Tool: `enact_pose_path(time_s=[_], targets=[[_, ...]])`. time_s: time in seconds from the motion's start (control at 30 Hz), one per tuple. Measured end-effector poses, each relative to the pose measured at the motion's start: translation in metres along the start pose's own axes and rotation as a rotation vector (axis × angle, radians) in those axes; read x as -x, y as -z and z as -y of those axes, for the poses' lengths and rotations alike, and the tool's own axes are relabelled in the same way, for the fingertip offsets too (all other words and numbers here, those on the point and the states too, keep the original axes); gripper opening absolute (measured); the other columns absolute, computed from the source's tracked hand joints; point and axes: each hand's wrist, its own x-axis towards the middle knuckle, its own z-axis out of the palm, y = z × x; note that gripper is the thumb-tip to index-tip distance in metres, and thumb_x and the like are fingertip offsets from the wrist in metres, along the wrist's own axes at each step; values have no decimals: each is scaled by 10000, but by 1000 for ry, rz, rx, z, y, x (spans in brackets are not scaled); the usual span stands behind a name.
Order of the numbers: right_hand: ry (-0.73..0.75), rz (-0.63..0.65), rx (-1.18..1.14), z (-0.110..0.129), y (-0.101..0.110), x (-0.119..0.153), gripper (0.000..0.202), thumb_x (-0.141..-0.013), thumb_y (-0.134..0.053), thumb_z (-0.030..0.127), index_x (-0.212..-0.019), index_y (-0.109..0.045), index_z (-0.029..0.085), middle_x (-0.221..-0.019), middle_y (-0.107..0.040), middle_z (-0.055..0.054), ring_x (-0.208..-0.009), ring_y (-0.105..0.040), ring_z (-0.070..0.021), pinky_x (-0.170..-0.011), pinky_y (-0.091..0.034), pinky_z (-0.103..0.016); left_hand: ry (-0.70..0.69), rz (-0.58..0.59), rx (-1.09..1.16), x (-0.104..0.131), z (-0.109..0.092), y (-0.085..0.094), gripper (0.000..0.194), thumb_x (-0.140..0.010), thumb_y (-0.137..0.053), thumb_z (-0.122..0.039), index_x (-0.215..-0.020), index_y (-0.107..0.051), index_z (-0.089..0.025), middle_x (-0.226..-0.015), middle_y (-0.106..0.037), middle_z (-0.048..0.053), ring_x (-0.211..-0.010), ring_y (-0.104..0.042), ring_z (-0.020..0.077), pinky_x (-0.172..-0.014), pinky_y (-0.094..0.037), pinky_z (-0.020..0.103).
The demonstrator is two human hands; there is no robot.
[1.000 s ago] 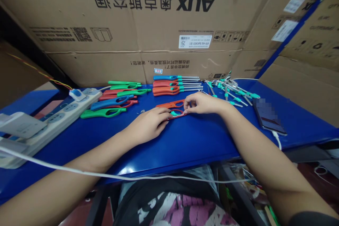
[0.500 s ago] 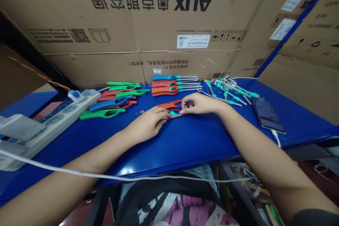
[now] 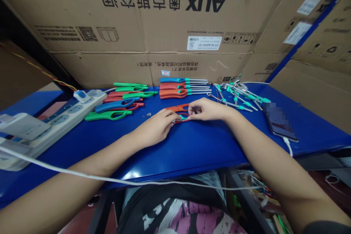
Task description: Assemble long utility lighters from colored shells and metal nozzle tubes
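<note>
A: where's that red shell half (image 3: 182, 121) sitting, from your spot?

B: on the blue surface (image 3: 192, 146) in front of the person, right in the gap between the left hand (image 3: 157, 124) and the right hand (image 3: 207, 109). Long axis runs side to side, right end angled a touch away from the body.

A: so which hand's nearer?

B: neither lol, it's a tie. Left fingertips are at its left end, right thumb and finger at its right end, both touching. The hands themselves are apart, shell bridging them.

A: clamped on or just resting?

B: can't tell tbh. Fingertips cover too much and it's all tiny from here.

A: and the teal part (image 3: 183, 117)?

B: looks like it's inside the shell, left fingertips right up against it. Can't see if it's seated.

A: what's the other bit behind?

B: orange shell half (image 3: 175, 108), just beyond the red one, lying nearly parallel. Right hand's curled fingers are by its right end. The loose metal rods (image 3: 242, 100) are further back, off past the right hand.
</note>
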Motion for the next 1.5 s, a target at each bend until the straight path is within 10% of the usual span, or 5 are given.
enact_pose_path(time_s=[0.6,0.9,1.13,1.3,1.5], targets=[[97,-32,70,5,-2,-2,177,-845,-719,316,-817,-705,142,-751,-664,-25,-663,-586,-127,-608,-434,-239,-9,-16,-8,-1,6,-2,336,-976,-417,-134,-1207,-648,-208,-1205,-648,86,-1135,-571,235,-999,-482,397],[203,-251,285,-15,-2,-5,228,-884,-563,127,-1063,-694,179,-1078,-633,-95,-989,-606,-215,-890,-487,-366,-81,-91,26,-2,12,-9,310,-970,-457,-125,-1183,-668,-201,-1194,-700,72,-1140,-624,220,-1021,-491,392],[170,-234,319,-18,-6,-9,47,-876,-633,187,-884,-670,159,-975,-627,-95,-961,-573,-228,-884,-480,-391,-48,-211,113,-3,10,-4,251,-940,-590,-260,-1162,-678,-182,-1167,-714,79,-1081,-667,204,-960,-540,346],[131,-404,8,-1,-7,-10,130,-914,-596,278,-863,-636,165,-856,-664,-56,-787,-608,-171,-748,-510,-335,-115,-336,-136,-4,17,17,333,-950,-582,-271,-1264,-647,-179,-1248,-686,108,-1180,-610,251,-1031,-496,437],[-110,-292,-424,8,-13,-11,182,-915,-583,329,-933,-644,158,-765,-661,-26,-544,-591,-117,-518,-502,-272,-65,-275,-225,-1,21,26,359,-929,-612,-315,-1227,-679,-126,-1138,-737,136,-1037,-686,277,-900,-561,417]])
